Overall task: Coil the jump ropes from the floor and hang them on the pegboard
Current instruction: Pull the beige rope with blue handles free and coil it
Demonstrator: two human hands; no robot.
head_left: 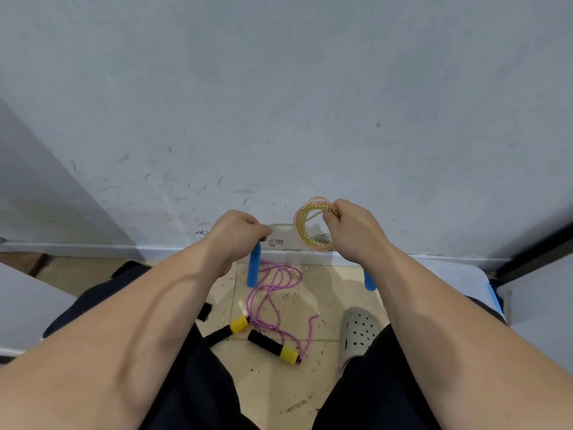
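My right hand point(350, 228) grips a coil of orange-and-green rope point(305, 226), several loops held up in front of the wall. A taut strand runs from the coil to my left hand point(238, 234), which pinches the rope just above one blue handle point(254, 265) hanging down. The other blue handle point(369, 280) dangles below my right wrist, partly hidden by my arm. On the floor between my legs lies a loose purple rope point(273, 293) with two black-and-yellow handles point(274, 346). No pegboard is in view.
A scuffed pale wall point(279, 103) with a baseboard stands right ahead. My grey perforated clog point(359, 330) is on the beige tile floor. White surfaces flank me at left point(24, 305) and right point(539, 305), and a black strap piece point(204, 311) lies by my left leg.
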